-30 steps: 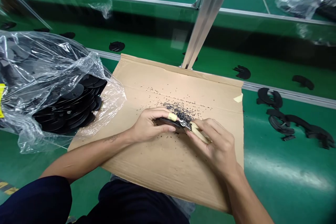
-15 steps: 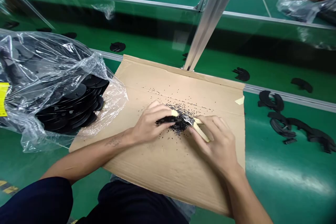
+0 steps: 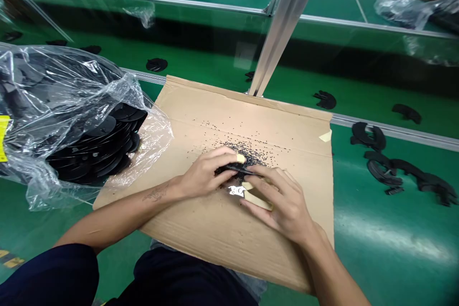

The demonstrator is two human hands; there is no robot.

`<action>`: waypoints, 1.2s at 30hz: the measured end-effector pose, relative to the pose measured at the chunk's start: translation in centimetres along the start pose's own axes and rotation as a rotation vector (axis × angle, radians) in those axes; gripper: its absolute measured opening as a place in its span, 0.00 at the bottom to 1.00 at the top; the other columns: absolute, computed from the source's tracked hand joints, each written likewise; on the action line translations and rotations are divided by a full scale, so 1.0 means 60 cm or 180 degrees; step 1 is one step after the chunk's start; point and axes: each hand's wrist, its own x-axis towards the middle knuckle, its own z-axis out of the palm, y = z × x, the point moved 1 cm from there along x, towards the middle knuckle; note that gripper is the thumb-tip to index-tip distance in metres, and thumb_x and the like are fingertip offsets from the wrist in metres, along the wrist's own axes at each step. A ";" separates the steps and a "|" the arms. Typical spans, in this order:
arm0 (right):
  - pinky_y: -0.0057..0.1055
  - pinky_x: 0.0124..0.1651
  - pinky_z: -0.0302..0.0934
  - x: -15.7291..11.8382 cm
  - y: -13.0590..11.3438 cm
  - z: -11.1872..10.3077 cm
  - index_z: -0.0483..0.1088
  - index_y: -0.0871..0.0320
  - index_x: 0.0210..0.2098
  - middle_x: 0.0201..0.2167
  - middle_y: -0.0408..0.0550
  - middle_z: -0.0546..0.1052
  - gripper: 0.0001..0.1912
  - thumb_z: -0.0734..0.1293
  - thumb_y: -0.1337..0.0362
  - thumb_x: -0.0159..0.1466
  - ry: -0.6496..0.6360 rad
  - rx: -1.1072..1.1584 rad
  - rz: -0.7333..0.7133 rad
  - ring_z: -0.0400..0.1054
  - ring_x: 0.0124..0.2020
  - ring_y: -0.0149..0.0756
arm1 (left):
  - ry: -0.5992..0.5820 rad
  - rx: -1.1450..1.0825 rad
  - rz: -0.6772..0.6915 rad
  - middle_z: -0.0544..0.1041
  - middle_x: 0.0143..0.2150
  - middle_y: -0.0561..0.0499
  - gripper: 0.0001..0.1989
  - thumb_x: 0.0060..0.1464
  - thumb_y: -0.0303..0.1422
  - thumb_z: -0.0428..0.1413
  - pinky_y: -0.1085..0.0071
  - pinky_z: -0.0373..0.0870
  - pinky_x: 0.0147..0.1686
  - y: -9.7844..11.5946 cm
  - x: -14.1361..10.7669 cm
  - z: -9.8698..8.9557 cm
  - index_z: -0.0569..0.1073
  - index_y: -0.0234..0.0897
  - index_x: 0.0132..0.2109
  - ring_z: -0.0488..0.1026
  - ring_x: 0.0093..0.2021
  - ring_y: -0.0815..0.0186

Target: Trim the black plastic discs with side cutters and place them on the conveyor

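Observation:
My left hand [image 3: 210, 168] pinches a thin black disc [image 3: 234, 168] above the cardboard sheet [image 3: 201, 220]; a pale yellow cover wraps one fingertip. My right hand [image 3: 279, 196] holds cutters with pale yellow handles [image 3: 256, 198] in its palm, their metal jaws [image 3: 236, 191] pointing left below the disc. The right fingertips also touch the disc's right edge. Many tiny black bits [image 3: 247, 150] lie scattered on the cardboard around and behind the disc.
A clear plastic bag [image 3: 71, 76] spills stacked black discs [image 3: 96, 148] at the left. Curved black pieces [image 3: 383, 172] lie on the green table [image 3: 376, 229] at the right. A metal post [image 3: 279, 33] rises behind the cardboard.
The cutters have turned and dropped below the disc, away from its right edge. My right hand has moved left and its fingers now touch the disc.

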 end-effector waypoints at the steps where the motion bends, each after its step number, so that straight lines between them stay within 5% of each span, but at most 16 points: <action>1: 0.42 0.43 0.72 0.000 -0.001 -0.003 0.72 0.58 0.49 0.51 0.58 0.77 0.16 0.72 0.63 0.62 0.0002 0.0193 -0.0009 0.74 0.46 0.43 | -0.0033 -0.0008 0.0061 0.79 0.46 0.44 0.12 0.62 0.26 0.56 0.64 0.78 0.44 -0.002 0.000 0.000 0.75 0.37 0.52 0.77 0.46 0.64; 5: 0.42 0.44 0.72 0.002 0.003 -0.018 0.72 0.56 0.52 0.50 0.56 0.76 0.18 0.71 0.62 0.63 0.0314 0.0694 0.0221 0.74 0.48 0.43 | 0.0147 -0.0215 0.0061 0.80 0.46 0.44 0.12 0.60 0.23 0.56 0.63 0.79 0.46 -0.009 0.002 0.000 0.77 0.37 0.50 0.78 0.47 0.64; 8: 0.43 0.43 0.70 0.002 0.014 -0.026 0.72 0.55 0.51 0.45 0.54 0.77 0.17 0.71 0.65 0.62 0.0529 -0.0006 0.0450 0.73 0.44 0.45 | 0.0246 -0.0362 0.0029 0.82 0.45 0.45 0.13 0.59 0.21 0.57 0.63 0.79 0.47 -0.009 0.004 0.000 0.78 0.37 0.49 0.79 0.46 0.65; 11: 0.42 0.42 0.67 0.001 0.023 -0.024 0.71 0.54 0.50 0.43 0.53 0.77 0.14 0.70 0.66 0.64 0.0337 -0.0498 0.0464 0.72 0.43 0.44 | 0.0237 -0.0421 0.0041 0.83 0.45 0.46 0.14 0.58 0.21 0.57 0.64 0.80 0.47 -0.006 0.004 0.001 0.79 0.38 0.48 0.80 0.46 0.65; 29: 0.38 0.37 0.65 -0.004 0.021 -0.021 0.69 0.52 0.57 0.40 0.50 0.80 0.22 0.69 0.68 0.65 0.0250 -0.0601 0.0307 0.71 0.39 0.41 | 0.0271 -0.0565 0.0261 0.84 0.44 0.46 0.14 0.58 0.22 0.58 0.66 0.82 0.44 -0.006 0.002 0.004 0.80 0.40 0.49 0.82 0.44 0.65; 36: 0.37 0.37 0.64 -0.003 0.010 -0.029 0.72 0.56 0.54 0.38 0.51 0.81 0.16 0.68 0.66 0.67 0.0094 -0.1079 0.0251 0.69 0.36 0.40 | 0.0241 -0.0610 0.0322 0.84 0.43 0.47 0.14 0.58 0.23 0.59 0.67 0.84 0.41 -0.005 -0.001 0.005 0.80 0.41 0.49 0.83 0.43 0.65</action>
